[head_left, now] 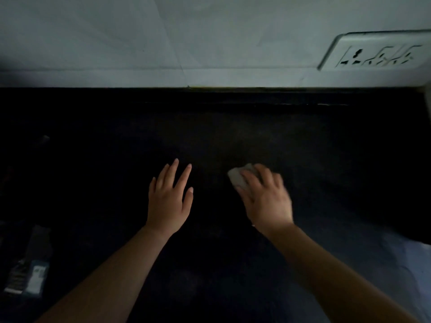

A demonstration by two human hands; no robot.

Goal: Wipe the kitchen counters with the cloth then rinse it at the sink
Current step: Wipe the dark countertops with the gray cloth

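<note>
A dark, almost black counter (210, 136) fills most of the head view, running back to a pale wall (163, 31) at twelve o'clock. The right hand (265, 197) lies palm down on the counter at about four o'clock from the centre of the picture, its fingers (250, 180) curled over a small, pale grey cloth (238, 177) and pressing it against the surface; only the far-left part of the cloth shows past the fingertips, and the hand's edges are slightly blurred. The left hand (169, 199) sits at about seven o'clock from the centre, well apart from the cloth, flat and empty, with its fingers spread and pointing toward the wall; whether the palm touches the counter or hovers just above it cannot be told. Both bare forearms reach in from the bottom edge. A white socket strip (377, 53) is fixed to the wall at two o'clock. At eight o'clock, near the left edge, dim objects lie in shadow, too dark to identify. No sink is in view.
</note>
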